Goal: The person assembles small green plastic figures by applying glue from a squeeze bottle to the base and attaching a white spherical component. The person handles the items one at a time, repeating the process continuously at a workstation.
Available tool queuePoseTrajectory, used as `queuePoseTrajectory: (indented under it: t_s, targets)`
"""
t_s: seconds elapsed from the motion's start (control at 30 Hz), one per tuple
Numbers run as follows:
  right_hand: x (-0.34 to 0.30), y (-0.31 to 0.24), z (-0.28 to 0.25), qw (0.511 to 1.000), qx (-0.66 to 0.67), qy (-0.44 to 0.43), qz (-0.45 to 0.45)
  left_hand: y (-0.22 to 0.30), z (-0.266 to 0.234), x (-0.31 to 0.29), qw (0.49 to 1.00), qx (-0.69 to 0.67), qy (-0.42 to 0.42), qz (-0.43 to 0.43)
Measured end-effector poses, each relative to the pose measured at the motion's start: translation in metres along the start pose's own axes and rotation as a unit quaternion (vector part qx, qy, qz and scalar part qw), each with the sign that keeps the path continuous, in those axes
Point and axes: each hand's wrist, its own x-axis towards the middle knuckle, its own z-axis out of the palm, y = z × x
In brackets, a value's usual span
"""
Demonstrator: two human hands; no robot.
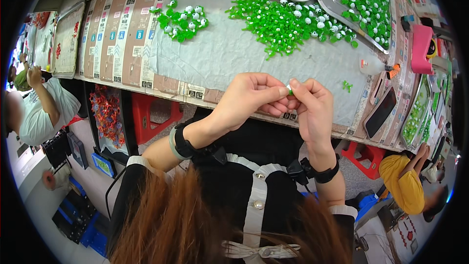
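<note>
Above the front edge of the table, my left hand (249,95) and my right hand (314,107) meet fingertip to fingertip. Between the pinched thumbs and fingers shows a bit of a small green plastic piece (290,90); most of it is hidden. Beyond my hands, a big heap of green plastic pieces (273,24) lies on a pale sheet (210,68), with white eyeball-like balls among it at the right. Farther left sits a smaller cluster of green pieces with white eyeballs (181,23). One loose green piece (347,86) rests right of my right hand.
Metal trays (320,7) of green pieces stand at the back. To the right are a small bottle with an orange tip (373,66), a dark phone (381,112) and a pink tape dispenser (421,49). Other people sit left and right; red stools (151,117) stand under the table.
</note>
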Motion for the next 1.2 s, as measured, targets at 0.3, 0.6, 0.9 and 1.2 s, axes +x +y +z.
queuePoseTrajectory:
  t_s: [0.3,0.6,0.9,1.2]
  targets:
    - [-0.004,-0.012,0.006,0.998,0.001,-0.044,-0.044,0.004,0.01,-0.011,0.993,0.044,0.013,0.104]
    - [-0.003,-0.013,0.002,0.983,0.128,-0.131,-0.008,0.002,0.013,-0.014,0.813,0.387,0.114,0.419]
    - [-0.006,-0.015,0.005,0.985,0.118,-0.124,-0.023,0.0,0.013,-0.01,0.713,0.438,0.129,0.531]
    - [-0.016,-0.022,0.008,0.991,0.078,-0.102,-0.032,0.009,0.017,-0.023,0.914,0.266,0.062,0.299]
